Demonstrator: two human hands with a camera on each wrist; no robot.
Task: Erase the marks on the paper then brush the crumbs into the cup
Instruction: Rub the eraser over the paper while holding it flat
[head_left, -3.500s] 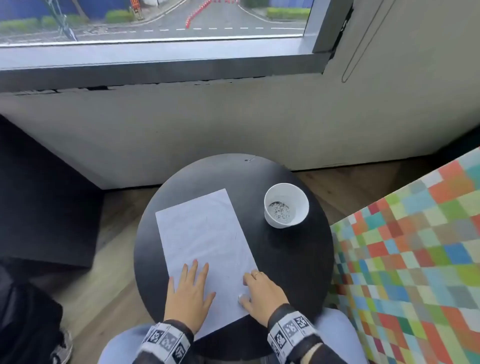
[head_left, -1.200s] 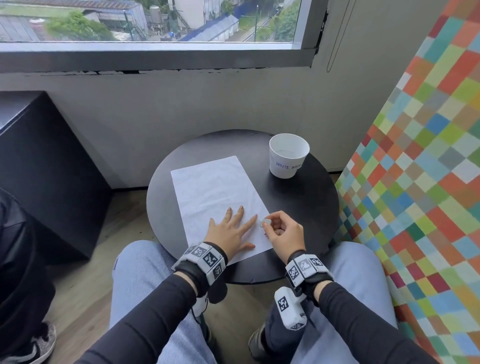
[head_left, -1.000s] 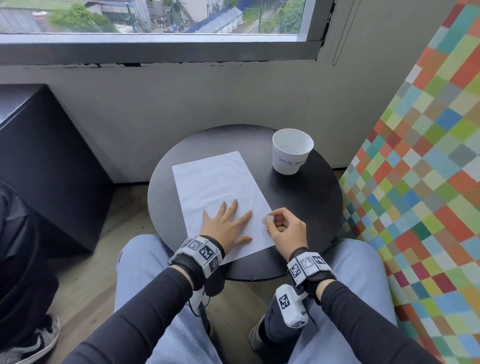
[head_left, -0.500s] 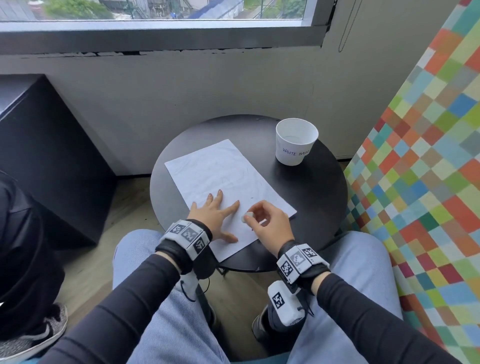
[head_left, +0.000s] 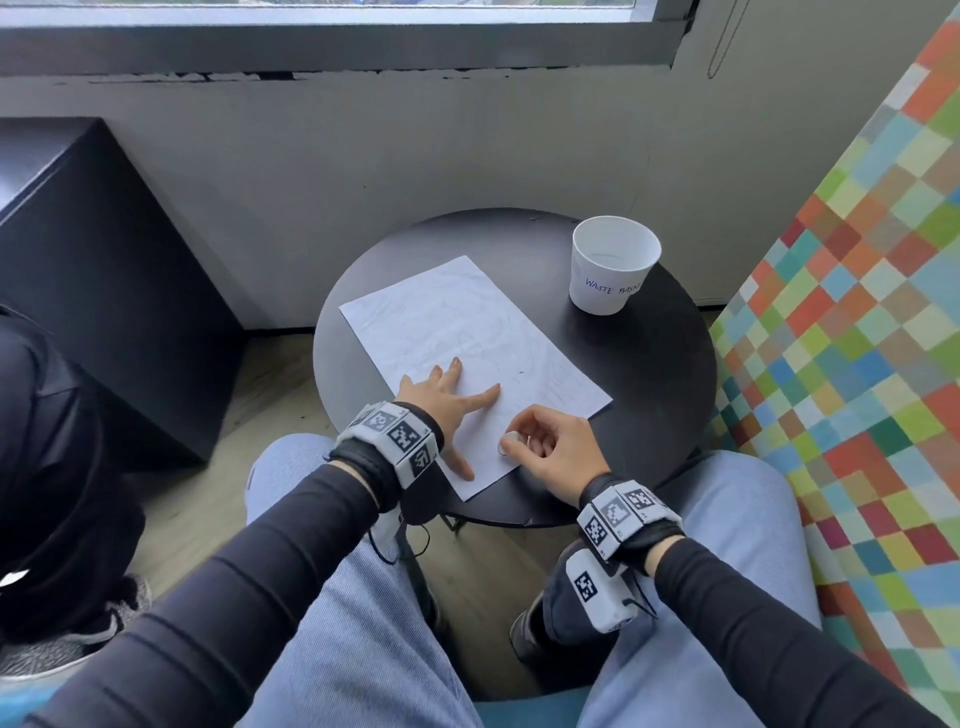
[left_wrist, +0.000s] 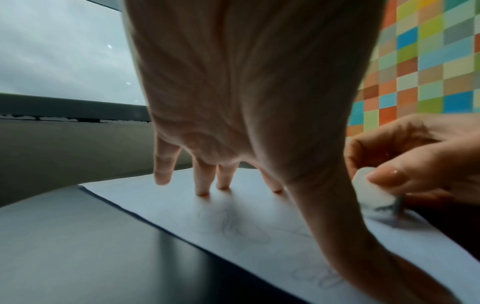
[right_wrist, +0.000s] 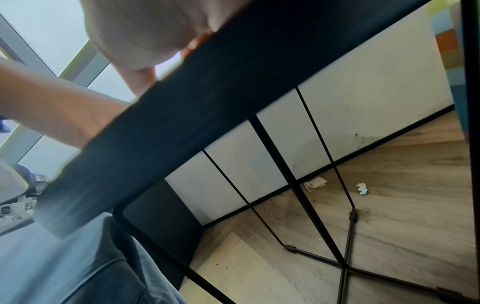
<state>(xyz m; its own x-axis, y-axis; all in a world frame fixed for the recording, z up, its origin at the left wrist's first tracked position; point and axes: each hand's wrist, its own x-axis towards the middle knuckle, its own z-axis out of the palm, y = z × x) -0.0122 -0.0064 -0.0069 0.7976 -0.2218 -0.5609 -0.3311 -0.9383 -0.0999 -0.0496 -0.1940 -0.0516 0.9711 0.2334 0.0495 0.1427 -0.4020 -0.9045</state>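
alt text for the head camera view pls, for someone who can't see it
Seen from above, a seated person's left hand presses a sheet of paper flat on a round black table while the right hand pinches a small eraser against the paper's near edge. A white cup stands at the table's far right.

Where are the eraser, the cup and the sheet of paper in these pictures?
eraser (head_left: 510, 439): head view, on its pale end between the right hand's fingertips.
cup (head_left: 602, 291): head view, on its white outer wall, near the handwritten label.
sheet of paper (head_left: 462, 317): head view, on a bare part beyond the left hand.
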